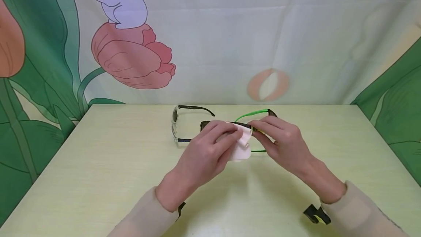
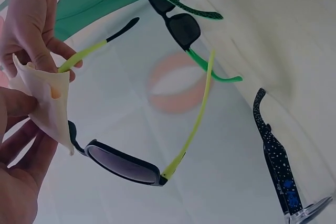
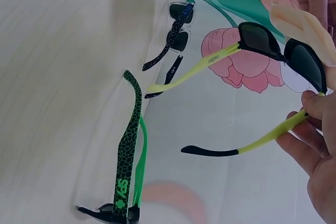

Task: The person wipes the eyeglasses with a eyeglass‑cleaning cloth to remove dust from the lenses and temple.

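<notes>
Black-framed sunglasses with yellow temples (image 2: 123, 163) are held up above the table between both hands. My left hand (image 1: 208, 149) pinches a pale cloth (image 1: 241, 151) folded over the lens nearer the right hand. In the left wrist view the cloth covers that lens, while the other lens is bare. My right hand (image 1: 287, 143) grips the same sunglasses at the hinge end, thumb and fingers on a yellow temple (image 3: 273, 132). Both temples are unfolded.
Green-and-black sunglasses (image 3: 126, 171) lie on the table (image 1: 98, 178) behind the right hand. Clear-framed sunglasses with dark speckled temples (image 1: 174, 129) lie to the left. A printed curtain (image 1: 213, 46) hangs along the table's back edge.
</notes>
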`<state>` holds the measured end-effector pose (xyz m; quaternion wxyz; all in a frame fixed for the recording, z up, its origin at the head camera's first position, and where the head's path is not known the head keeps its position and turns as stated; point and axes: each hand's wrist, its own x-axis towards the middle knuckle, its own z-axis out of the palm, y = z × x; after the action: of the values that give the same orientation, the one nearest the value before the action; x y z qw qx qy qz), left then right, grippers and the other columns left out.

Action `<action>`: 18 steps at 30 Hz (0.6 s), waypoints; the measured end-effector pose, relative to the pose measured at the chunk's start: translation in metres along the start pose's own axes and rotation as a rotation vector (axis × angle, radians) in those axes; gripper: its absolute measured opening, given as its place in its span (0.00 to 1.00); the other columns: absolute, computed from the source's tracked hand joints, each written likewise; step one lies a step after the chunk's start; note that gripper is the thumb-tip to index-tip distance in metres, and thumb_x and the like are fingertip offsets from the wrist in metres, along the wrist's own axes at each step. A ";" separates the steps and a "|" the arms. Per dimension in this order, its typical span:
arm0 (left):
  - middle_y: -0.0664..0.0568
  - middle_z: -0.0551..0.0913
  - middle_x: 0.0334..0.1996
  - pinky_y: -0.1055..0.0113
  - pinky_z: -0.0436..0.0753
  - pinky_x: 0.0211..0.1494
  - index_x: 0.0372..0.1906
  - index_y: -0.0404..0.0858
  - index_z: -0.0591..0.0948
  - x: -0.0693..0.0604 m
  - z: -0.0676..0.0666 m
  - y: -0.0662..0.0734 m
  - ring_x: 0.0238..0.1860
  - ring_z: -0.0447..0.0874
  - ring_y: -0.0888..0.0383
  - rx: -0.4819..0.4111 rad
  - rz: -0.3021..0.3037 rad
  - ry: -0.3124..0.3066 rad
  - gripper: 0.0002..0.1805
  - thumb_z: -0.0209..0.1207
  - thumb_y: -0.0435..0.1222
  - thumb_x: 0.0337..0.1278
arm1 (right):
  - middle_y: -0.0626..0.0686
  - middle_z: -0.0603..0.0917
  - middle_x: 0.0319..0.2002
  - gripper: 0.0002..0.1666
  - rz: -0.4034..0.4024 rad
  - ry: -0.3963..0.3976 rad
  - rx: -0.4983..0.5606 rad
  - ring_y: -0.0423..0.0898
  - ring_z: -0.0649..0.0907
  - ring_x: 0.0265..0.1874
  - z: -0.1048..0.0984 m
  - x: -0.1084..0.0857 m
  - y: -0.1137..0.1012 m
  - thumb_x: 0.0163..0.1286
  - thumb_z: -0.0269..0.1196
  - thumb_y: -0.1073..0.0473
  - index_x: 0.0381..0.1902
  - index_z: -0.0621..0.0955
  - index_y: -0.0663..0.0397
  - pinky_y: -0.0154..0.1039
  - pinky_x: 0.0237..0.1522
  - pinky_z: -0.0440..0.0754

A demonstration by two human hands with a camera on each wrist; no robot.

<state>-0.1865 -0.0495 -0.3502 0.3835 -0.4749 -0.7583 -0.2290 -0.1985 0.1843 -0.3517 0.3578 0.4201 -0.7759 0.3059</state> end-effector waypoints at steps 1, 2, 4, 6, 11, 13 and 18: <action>0.45 0.83 0.48 0.66 0.82 0.58 0.50 0.32 0.87 -0.001 0.000 0.000 0.49 0.81 0.49 0.004 0.011 -0.005 0.15 0.70 0.25 0.56 | 0.53 0.87 0.35 0.21 0.003 -0.002 -0.002 0.46 0.85 0.31 0.000 0.000 0.000 0.50 0.75 0.79 0.43 0.88 0.64 0.36 0.32 0.83; 0.45 0.83 0.48 0.66 0.82 0.58 0.50 0.32 0.87 -0.001 0.000 0.001 0.49 0.81 0.49 0.008 0.020 -0.008 0.15 0.70 0.26 0.56 | 0.53 0.86 0.35 0.21 0.005 -0.005 -0.003 0.46 0.85 0.31 -0.001 0.000 0.000 0.50 0.75 0.80 0.43 0.88 0.64 0.36 0.31 0.83; 0.45 0.83 0.48 0.66 0.82 0.59 0.49 0.32 0.87 -0.002 0.000 0.002 0.49 0.81 0.49 0.014 0.038 -0.014 0.14 0.70 0.26 0.56 | 0.53 0.86 0.35 0.22 0.003 -0.011 -0.011 0.46 0.85 0.30 -0.001 0.000 0.000 0.49 0.75 0.80 0.43 0.87 0.64 0.35 0.30 0.83; 0.46 0.83 0.48 0.65 0.82 0.60 0.49 0.32 0.87 -0.003 0.000 0.002 0.49 0.81 0.49 0.017 0.051 -0.017 0.14 0.69 0.25 0.56 | 0.53 0.86 0.35 0.22 -0.006 -0.010 -0.017 0.46 0.84 0.30 -0.002 0.000 0.000 0.49 0.76 0.80 0.43 0.87 0.64 0.35 0.29 0.82; 0.46 0.83 0.48 0.66 0.81 0.61 0.48 0.33 0.87 -0.004 -0.001 0.004 0.50 0.82 0.50 0.024 0.075 -0.024 0.15 0.69 0.24 0.54 | 0.52 0.87 0.36 0.21 -0.026 0.001 -0.047 0.44 0.85 0.31 -0.003 0.002 0.001 0.50 0.77 0.78 0.44 0.87 0.63 0.34 0.29 0.83; 0.46 0.83 0.48 0.66 0.80 0.62 0.48 0.33 0.86 -0.004 -0.002 0.005 0.50 0.82 0.49 0.037 0.082 -0.030 0.16 0.70 0.24 0.53 | 0.52 0.87 0.37 0.22 -0.030 0.008 -0.053 0.44 0.85 0.31 -0.004 0.003 0.001 0.50 0.77 0.78 0.44 0.88 0.63 0.34 0.29 0.83; 0.45 0.83 0.47 0.66 0.80 0.62 0.48 0.31 0.86 -0.007 -0.006 0.004 0.50 0.82 0.49 0.081 0.093 -0.032 0.17 0.71 0.25 0.50 | 0.53 0.87 0.36 0.15 -0.020 0.017 -0.053 0.43 0.81 0.27 -0.006 0.002 0.003 0.58 0.75 0.72 0.44 0.88 0.63 0.31 0.23 0.77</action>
<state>-0.1788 -0.0558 -0.3523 0.4005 -0.4975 -0.7499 -0.1726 -0.2003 0.1896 -0.3467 0.3786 0.4156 -0.7763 0.2851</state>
